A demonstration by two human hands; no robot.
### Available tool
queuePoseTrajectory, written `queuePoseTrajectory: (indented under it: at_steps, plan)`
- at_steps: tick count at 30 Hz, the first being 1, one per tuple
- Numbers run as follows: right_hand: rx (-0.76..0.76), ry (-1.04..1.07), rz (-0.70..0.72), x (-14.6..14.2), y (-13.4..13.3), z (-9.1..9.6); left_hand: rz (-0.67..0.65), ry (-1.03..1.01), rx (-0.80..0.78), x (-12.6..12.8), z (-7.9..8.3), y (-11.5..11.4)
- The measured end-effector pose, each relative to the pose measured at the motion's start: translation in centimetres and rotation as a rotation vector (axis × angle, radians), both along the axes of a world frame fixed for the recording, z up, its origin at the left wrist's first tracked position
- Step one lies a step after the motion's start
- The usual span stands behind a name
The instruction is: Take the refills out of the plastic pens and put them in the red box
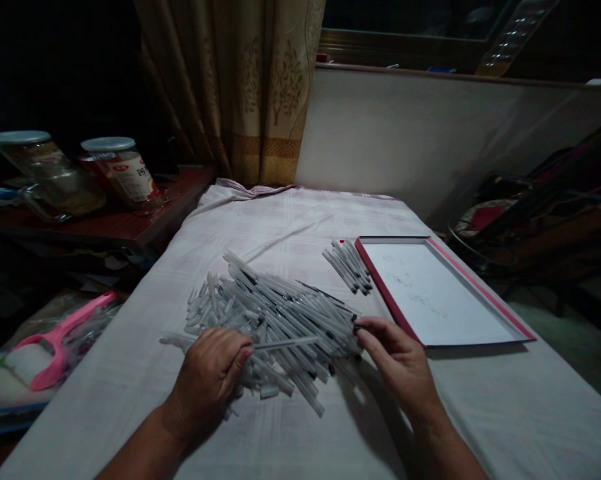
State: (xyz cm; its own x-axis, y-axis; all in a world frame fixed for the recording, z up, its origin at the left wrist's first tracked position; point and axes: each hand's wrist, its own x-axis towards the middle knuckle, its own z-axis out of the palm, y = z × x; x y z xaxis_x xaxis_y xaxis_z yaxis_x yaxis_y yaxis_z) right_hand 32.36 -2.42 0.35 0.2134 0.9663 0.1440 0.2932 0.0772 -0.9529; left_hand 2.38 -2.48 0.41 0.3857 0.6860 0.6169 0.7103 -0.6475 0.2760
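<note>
There, I had the left hand [213, 367] curled in tight, back uppermost; across from it, the right hand [400, 363] formed a pinch; both forearms [143, 441] slanted inward!

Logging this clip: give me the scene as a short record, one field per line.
Left hand: holds a clear tube
Right hand: pinches a small black piece
Pile: jumbled clear tubes, some dark-tipped
Tray: shallow, red-sided, pale inside
Smaller group: tubes beside tray, dark ends nearer the person
Surface: white cloth
</note>
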Motion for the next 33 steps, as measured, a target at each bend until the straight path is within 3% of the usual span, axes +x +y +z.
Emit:
queuePoseTrajectory:
  at_steps: [5, 10, 18, 22, 28, 33]
  plan:
    - [-0.137, -0.335, -0.084, 4.0, 0.7, -0.2, 0.028, -0.001, 0.046, -0.1, -0.4, 0.2]
    - [-0.256, -0.712, -0.041, 4.5, 0.5, -0.1, 0.008, 0.005, 0.031, 0.2, -0.7, 0.1]
    - [-0.263, -0.88, -0.06, 4.7, 0.5, -0.7, -0.016, -0.008, -0.008, 0.4, -0.8, -0.1]
    - [-0.175, -0.761, -0.097, 3.8, 0.2, 0.1, -0.011, -0.006, -0.03, 0.5, -0.7, -0.1]
    - [-0.047, -0.261, 0.358, -1.0, -0.9, 1.2, -0.026, 0.02, -0.003, 0.8, -0.6, -0.2]
    - [-0.027, -0.222, 0.394, -2.0, -1.0, 1.1, -0.026, 0.04, -0.025, 0.7, -0.8, -0.1]
